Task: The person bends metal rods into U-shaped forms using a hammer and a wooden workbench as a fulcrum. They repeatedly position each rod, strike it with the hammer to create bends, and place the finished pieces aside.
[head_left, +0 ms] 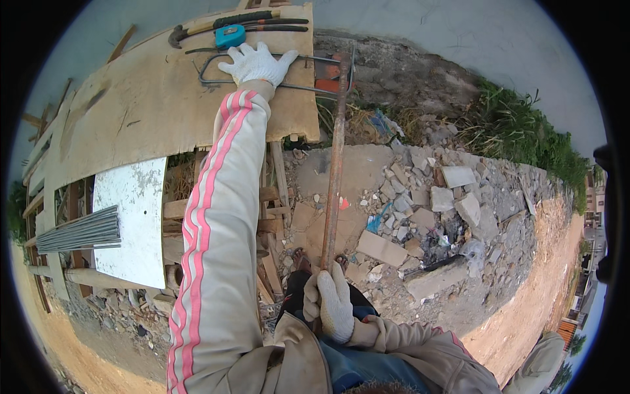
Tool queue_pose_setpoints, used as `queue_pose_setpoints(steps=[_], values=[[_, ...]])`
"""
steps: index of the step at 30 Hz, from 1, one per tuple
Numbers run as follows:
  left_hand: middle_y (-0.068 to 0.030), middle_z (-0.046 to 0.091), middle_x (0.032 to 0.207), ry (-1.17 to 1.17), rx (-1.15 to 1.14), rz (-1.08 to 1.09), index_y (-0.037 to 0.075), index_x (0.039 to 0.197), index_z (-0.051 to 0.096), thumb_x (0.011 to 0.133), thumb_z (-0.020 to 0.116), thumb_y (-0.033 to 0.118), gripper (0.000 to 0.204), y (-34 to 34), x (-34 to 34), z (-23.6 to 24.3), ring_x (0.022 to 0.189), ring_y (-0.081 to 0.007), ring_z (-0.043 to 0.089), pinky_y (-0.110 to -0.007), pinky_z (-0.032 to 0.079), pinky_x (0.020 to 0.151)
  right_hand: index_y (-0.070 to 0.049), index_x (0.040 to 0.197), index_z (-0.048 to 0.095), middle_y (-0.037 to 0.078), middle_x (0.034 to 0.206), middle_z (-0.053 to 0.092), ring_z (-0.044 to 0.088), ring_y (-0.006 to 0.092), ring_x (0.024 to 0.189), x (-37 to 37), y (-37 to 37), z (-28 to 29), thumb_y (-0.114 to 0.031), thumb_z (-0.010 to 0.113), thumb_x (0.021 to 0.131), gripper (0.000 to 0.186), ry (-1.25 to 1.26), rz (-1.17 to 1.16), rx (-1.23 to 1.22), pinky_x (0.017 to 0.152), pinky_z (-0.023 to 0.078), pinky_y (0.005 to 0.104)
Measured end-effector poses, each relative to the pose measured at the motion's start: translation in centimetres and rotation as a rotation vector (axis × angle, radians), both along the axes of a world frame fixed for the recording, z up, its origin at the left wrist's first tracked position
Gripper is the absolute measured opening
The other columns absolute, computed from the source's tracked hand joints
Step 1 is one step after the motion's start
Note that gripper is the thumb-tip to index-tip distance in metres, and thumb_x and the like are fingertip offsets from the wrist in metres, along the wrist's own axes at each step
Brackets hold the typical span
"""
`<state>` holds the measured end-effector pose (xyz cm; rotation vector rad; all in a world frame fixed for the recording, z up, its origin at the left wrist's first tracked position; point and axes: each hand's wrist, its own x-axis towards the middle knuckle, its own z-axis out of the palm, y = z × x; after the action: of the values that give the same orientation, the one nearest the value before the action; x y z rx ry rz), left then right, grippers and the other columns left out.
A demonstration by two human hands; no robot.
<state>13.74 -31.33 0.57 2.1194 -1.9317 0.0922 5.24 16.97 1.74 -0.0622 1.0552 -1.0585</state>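
Note:
My left hand, in a white knit glove, lies flat with fingers spread on a thin steel rod bent into a rectangular loop on a worn plywood bench. My right hand, also gloved, is closed around the near end of a long rusty lever bar. The bar runs away from me to the bench's right edge, where it meets the rod beside an orange-red fixture.
A teal tape measure, a hammer and pliers lie at the bench's far edge. A bundle of straight grey rods rests on a white board at left. Broken concrete and tile rubble covers the ground at right.

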Motion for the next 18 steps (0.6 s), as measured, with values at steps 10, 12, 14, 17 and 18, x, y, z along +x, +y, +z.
queue_pose_setpoints(steps=[10,12,14,17,18], values=[[-0.0123,0.045,0.163,-0.066,0.06,-0.003,0.02,0.153,0.057,0.093,0.046,0.082,0.086,-0.5,-0.3,0.6,0.155,-0.0359,0.033,-0.067,0.027,0.116,0.003,0.125,0.056,0.018,0.104,0.065,0.062,0.026,0.097,-6.2,-0.1,2.3,-0.034,0.064,0.104,0.044,0.657,0.234,-0.22,0.086,0.051,0.0393],[-0.0102,0.047,0.162,-0.067,0.038,-0.023,0.022,0.151,0.059,0.094,0.048,0.078,0.081,-0.7,0.1,0.1,0.154,-0.0331,0.035,-0.066,0.028,0.117,0.002,0.12,0.056,0.017,0.097,0.065,0.063,0.024,0.091,-8.1,-0.2,3.7,-0.033,0.064,0.103,0.039,0.635,0.272,-0.227,0.08,0.051,0.0389],[-0.0078,0.05,0.161,-0.066,0.022,-0.053,0.023,0.148,0.061,0.095,0.05,0.074,0.074,-0.9,0.3,-0.1,0.153,-0.0308,0.036,-0.064,0.029,0.117,0.0,0.116,0.055,0.012,0.087,0.062,0.059,0.0197,0.077,-10.2,0.0,4.8,-0.031,0.063,0.104,0.034,0.652,0.306,-0.26,0.067,0.049,0.0366],[-0.004,0.055,0.157,-0.09,0.001,-0.152,0.025,0.142,0.066,0.097,0.053,0.068,0.064,-0.8,0.3,0.1,0.151,-0.0279,0.04,-0.062,0.031,0.115,-0.003,0.121,0.054,0.005,0.074,0.058,0.05,0.01,0.048,-12.3,0.3,5.7,-0.027,0.063,0.106,0.03,0.624,0.344,-0.327,0.043,0.042,0.0285],[-0.002,0.061,0.15,-0.098,-0.024,-0.211,0.026,0.135,0.071,0.097,0.056,0.062,0.055,-0.6,0.4,0.1,0.146,-0.027,0.045,-0.06,0.034,0.113,-0.002,0.128,0.056,0.006,0.079,0.06,0.054,0.0101,0.056,-12.7,-0.1,5.7,-0.028,0.065,0.105,0.036,0.846,0.347,-0.432,0.052,0.047,0.0302]])
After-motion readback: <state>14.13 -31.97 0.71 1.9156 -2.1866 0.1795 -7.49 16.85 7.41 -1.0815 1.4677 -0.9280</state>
